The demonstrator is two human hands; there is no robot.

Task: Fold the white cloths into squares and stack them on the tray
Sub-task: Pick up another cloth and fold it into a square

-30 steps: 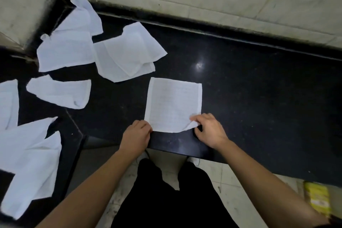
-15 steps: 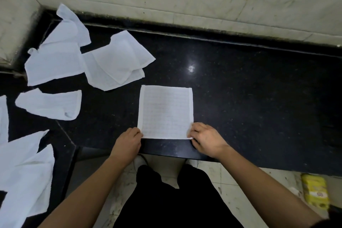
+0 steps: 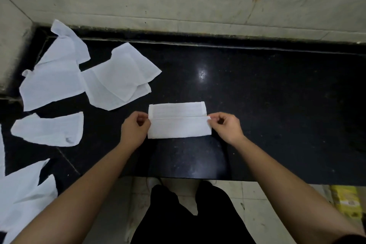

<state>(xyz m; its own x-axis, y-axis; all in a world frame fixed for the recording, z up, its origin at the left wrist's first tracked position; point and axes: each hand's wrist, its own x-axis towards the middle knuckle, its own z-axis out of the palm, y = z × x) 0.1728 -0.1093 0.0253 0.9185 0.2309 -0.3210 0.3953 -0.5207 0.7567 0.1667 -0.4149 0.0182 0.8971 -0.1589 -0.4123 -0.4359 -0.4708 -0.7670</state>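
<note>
1. Dim, flat indoor light; the black countertop [image 3: 277, 105] reads very dark.
2. A small glare spot [image 3: 202, 74] shines near its back edge, suggesting an overhead lamp.
3. Wide-angle bending curves the frame edges.
4. Slight softness throughout.

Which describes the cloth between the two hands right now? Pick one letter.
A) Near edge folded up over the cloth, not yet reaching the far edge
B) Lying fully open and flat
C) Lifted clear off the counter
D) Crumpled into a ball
A: the left hand and right hand pinch the corners of the flap on the cloth, and a strip beyond it lies uncovered.
</note>
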